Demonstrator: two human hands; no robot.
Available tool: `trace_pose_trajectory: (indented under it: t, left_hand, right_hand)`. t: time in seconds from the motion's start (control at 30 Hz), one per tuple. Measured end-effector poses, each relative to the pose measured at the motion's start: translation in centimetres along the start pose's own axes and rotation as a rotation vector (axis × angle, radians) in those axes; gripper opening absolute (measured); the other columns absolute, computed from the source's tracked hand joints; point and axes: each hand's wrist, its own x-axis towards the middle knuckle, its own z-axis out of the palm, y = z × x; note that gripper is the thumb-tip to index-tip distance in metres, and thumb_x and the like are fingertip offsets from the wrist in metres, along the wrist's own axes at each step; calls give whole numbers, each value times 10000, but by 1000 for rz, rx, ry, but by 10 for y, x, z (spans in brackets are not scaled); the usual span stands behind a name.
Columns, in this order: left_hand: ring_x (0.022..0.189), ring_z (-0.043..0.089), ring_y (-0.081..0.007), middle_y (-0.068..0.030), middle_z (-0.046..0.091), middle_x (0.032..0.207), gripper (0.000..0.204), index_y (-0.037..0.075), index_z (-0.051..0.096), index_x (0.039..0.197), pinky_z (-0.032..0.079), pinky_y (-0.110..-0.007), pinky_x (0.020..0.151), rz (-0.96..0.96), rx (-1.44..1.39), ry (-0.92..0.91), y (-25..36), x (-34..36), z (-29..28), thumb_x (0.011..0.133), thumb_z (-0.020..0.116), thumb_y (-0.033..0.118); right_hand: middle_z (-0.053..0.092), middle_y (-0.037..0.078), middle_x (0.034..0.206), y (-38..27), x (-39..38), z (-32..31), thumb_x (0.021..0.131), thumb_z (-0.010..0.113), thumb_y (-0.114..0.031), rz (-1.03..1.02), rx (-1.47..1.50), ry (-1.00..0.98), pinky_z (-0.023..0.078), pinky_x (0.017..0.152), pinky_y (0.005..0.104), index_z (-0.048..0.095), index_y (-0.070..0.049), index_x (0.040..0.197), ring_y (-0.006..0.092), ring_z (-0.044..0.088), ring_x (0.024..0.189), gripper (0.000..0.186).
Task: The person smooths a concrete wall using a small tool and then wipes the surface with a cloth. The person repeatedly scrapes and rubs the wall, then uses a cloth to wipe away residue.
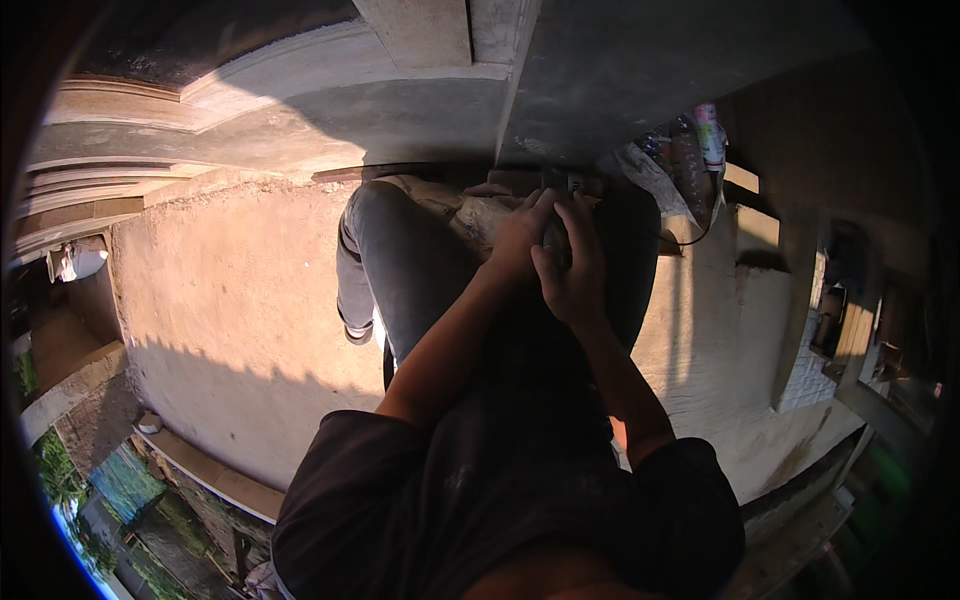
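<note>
Between my knees, my left hand (pixel 518 238) and my right hand (pixel 577 268) are close together, fingers pointing away from me. The fingers of both curl round something in the shade that I cannot make out; a narrow greyish part (pixel 556 236) of it shows between them. Just left of my left hand, a crumpled-looking tan and brown thing (pixel 474 220) lies across my lap by the left knee. Beyond my fingertips, a dark bar-like shape (pixel 527 180) sits low against the wall, its kind unclear.
A grey wall (pixel 640 80) rises close in front of my knees. At the right stand bottles (pixel 709 140) and a pale wrapper (pixel 655 185) with a dark cord (pixel 690 240). Ledges (pixel 760 225) lie farther right. Sunlit concrete floor (pixel 220 300) spreads at the left.
</note>
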Motion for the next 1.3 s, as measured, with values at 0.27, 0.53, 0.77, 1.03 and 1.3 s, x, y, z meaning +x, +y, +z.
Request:
trace_pose_trajectory:
  t: [0.27, 0.53, 0.77, 1.03, 1.3]
  left_hand:
    - [974, 688, -466, -209, 718, 1000, 327, 61, 601, 1080, 539, -501, 797, 41, -295, 114, 17, 24, 10, 819, 736, 205]
    - [902, 743, -357, -154, 730, 893, 369, 25, 632, 1016, 548, -368, 791, -152, -122, 183, -34, 20, -32, 709, 808, 129]
    - [877, 738, -365, -207, 701, 880, 299, 19, 621, 1030, 541, -372, 777, -66, 67, 194, -49, 19, -23, 748, 708, 66]
    - [805, 726, -348, -186, 695, 844, 251, 25, 621, 1016, 537, -364, 741, -1, -64, 253, -51, 22, -25, 770, 673, 36]
    - [841, 752, -354, -177, 724, 859, 237, 30, 637, 998, 545, -374, 726, -37, -42, 247, -42, 22, -20, 784, 727, 80]
  right_hand:
    - [693, 188, 1190, 4, 18, -6, 954, 647, -164, -15, 133, 123, 556, 920, 403, 648, -22, 1260, 346, 698, 1091, 338]
    - [737, 181, 1180, 91, 64, -6, 992, 597, -224, 250, -290, -289, 554, 882, 447, 676, -47, 1283, 354, 717, 1071, 349]
    - [740, 149, 1178, 154, 107, 49, 913, 650, -187, 72, -999, -801, 550, 956, 518, 678, -147, 1307, 326, 712, 1115, 398]
    - [732, 175, 1178, 126, 100, 17, 869, 727, -199, -65, -603, -594, 547, 943, 515, 654, -121, 1325, 377, 714, 1085, 469]
    - [741, 178, 1166, 109, 89, -87, 837, 812, -359, 211, -395, 33, 577, 878, 473, 636, -120, 1343, 378, 724, 1061, 586]
